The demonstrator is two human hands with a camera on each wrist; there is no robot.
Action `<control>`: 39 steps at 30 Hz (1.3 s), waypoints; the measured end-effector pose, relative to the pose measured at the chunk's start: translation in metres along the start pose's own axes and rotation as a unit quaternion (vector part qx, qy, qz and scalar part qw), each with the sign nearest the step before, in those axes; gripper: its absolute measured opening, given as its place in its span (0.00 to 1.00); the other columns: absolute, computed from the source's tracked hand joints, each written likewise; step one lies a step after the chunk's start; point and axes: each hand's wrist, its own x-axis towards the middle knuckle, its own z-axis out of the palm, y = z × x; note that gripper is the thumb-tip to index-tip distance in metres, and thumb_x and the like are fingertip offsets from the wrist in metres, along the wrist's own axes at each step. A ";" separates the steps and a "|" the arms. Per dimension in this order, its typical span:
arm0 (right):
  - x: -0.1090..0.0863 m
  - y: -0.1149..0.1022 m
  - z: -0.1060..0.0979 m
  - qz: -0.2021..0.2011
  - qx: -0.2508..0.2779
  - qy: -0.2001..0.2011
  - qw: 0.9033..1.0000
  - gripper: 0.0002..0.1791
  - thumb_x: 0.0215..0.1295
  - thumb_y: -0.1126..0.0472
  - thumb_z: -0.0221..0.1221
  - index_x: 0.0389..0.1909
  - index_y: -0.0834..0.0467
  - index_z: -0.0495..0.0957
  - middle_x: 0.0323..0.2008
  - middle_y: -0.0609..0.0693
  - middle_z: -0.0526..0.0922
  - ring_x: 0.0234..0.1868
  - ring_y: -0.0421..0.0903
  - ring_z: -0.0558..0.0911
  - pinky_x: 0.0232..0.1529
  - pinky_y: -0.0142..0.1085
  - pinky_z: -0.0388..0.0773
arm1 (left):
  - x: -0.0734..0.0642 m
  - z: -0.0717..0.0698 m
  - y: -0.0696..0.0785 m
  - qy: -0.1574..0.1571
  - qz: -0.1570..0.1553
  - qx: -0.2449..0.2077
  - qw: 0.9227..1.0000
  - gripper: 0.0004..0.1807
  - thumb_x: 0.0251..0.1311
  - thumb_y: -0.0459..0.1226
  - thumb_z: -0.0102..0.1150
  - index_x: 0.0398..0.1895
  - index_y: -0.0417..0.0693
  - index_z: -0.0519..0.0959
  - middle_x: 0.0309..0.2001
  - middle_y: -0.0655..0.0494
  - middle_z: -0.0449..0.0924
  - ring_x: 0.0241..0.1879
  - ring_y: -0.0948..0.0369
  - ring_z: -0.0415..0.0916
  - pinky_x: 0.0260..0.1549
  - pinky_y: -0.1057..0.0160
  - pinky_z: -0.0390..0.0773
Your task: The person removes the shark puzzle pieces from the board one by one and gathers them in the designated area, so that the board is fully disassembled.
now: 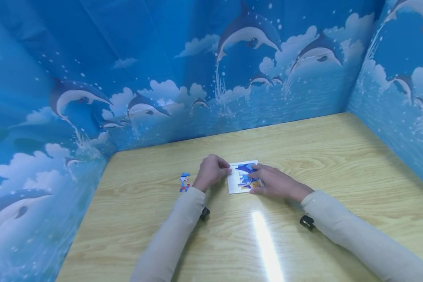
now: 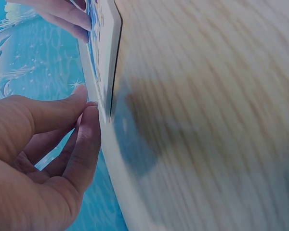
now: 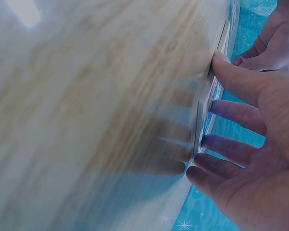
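A flat white-framed picture puzzle board [image 1: 234, 187] lies on the table, its blue picture showing dolphin-like shapes and its left part plain white. My left hand [image 1: 213, 171] is at its left edge, thumb and forefinger brought together in a pinch at the rim; in the left wrist view the left hand [image 2: 53, 144] hides whatever lies between the fingertips. My right hand [image 1: 273, 181] rests over the right side, fingers spread on the picture and thumb by the near edge. From the right wrist view, the right hand's [image 3: 260, 139] fingers look fairly straight against the board.
A small cut-out cartoon figure [image 1: 185, 182] with a blue cap lies on the wooden table [image 1: 134, 219], left of my left hand. Blue dolphin-print sheeting [image 1: 155, 78] rises behind the table and along both sides. A bright reflection streaks the tabletop in front of the board.
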 end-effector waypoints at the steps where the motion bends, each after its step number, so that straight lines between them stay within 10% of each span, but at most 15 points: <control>1: 0.000 0.000 0.000 0.000 0.000 0.000 1.000 0.32 0.65 0.51 0.68 0.64 0.65 0.75 0.72 0.70 0.63 0.72 0.69 0.63 0.68 0.63 0.60 | 0.001 0.002 0.001 0.000 0.000 0.000 1.000 0.06 0.58 0.36 0.73 0.39 0.47 0.89 0.39 0.52 0.88 0.41 0.56 0.83 0.47 0.57 0.81; 39: 0.000 0.002 0.002 -0.006 0.000 0.002 1.000 0.31 0.65 0.52 0.68 0.63 0.66 0.75 0.72 0.71 0.62 0.72 0.68 0.63 0.68 0.61 0.61 | 0.007 0.024 0.014 0.029 -0.029 -0.001 0.999 0.13 0.45 0.39 0.82 0.32 0.47 0.88 0.27 0.59 0.83 0.31 0.61 0.78 0.33 0.65 0.78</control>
